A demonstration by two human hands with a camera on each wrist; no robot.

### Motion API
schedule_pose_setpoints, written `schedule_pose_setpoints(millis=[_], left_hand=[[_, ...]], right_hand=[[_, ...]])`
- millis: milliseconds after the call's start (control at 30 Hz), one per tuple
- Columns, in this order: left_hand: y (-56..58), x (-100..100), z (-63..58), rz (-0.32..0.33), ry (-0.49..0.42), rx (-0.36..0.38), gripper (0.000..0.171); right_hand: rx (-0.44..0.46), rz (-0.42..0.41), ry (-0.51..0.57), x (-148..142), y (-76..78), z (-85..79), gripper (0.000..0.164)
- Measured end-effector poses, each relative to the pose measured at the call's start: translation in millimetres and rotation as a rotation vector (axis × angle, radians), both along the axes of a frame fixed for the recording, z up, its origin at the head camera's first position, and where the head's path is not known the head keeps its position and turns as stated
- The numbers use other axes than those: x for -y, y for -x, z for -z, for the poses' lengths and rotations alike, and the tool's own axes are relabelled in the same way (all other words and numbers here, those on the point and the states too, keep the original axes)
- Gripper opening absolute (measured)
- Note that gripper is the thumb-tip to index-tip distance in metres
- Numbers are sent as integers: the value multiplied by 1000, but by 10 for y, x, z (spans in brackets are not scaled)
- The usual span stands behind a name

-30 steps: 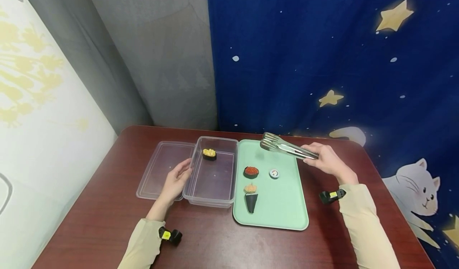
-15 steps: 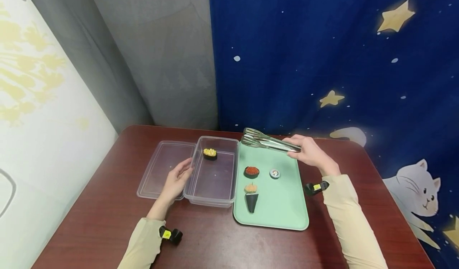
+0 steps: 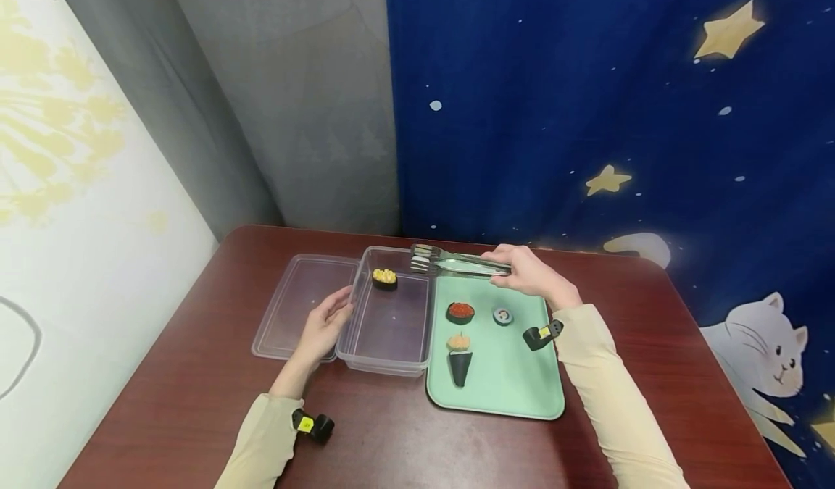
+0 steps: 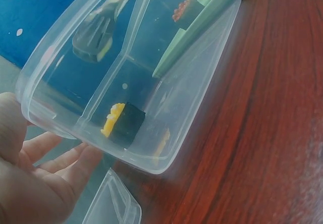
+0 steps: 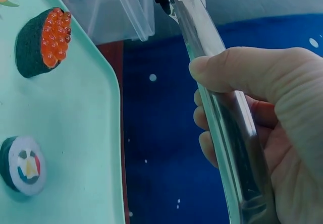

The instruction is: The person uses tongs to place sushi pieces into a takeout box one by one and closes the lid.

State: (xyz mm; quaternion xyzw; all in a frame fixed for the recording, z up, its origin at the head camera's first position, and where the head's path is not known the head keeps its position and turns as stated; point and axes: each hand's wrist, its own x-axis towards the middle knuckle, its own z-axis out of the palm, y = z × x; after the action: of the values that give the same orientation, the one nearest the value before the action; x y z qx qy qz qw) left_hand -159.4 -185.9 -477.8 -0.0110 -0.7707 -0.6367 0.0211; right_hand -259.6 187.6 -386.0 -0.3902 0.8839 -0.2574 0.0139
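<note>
My right hand (image 3: pixel 525 272) grips metal tongs (image 3: pixel 459 263), thumb on one arm and fingers around the other side. The slotted tong heads hang over the right rim of a clear plastic box (image 3: pixel 391 366). My left hand (image 3: pixel 322 329) rests loosely against the box's left wall, thumb and fingertips touching its outside in the left wrist view. Inside the box, at the back left, sits a corn-topped sushi piece (image 3: pixel 385 279) wrapped in black. On the green tray (image 3: pixel 515 395) lie a red roe sushi (image 3: pixel 460 312), a round sushi roll (image 3: pixel 502 316) and a dark cone-shaped hand roll (image 3: pixel 459 368).
A clear lid (image 3: pixel 287 315) lies flat to the left of the box, partly behind my left hand. The tray stands close along the box's right side. Behind the brown table (image 3: pixel 385 438) hang a grey curtain and a blue starry curtain (image 3: pixel 522 112).
My right hand has moved left with the tongs, whose heads have gone from above the tray to the box's right rim. The left hand stays at the box wall.
</note>
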Motion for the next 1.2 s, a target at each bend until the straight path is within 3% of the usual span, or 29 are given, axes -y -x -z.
schedule_pose_setpoints(millis=[400,700,900,1200], left_hand=[[19,-13,1,-1,-5,-3,43],[22,4,-35,14,-24,26,43],[9,-6,-41,16,-39,23,44],[8,-4,12,5,-7,-5,43]], right_hand=[[5,-48,-209,297,60,-165,42],[87,-13,-370,592,83,-360,41],[99,-3,-475,772,92,-444,35],[75,-1,-549,969,82,-509,22]])
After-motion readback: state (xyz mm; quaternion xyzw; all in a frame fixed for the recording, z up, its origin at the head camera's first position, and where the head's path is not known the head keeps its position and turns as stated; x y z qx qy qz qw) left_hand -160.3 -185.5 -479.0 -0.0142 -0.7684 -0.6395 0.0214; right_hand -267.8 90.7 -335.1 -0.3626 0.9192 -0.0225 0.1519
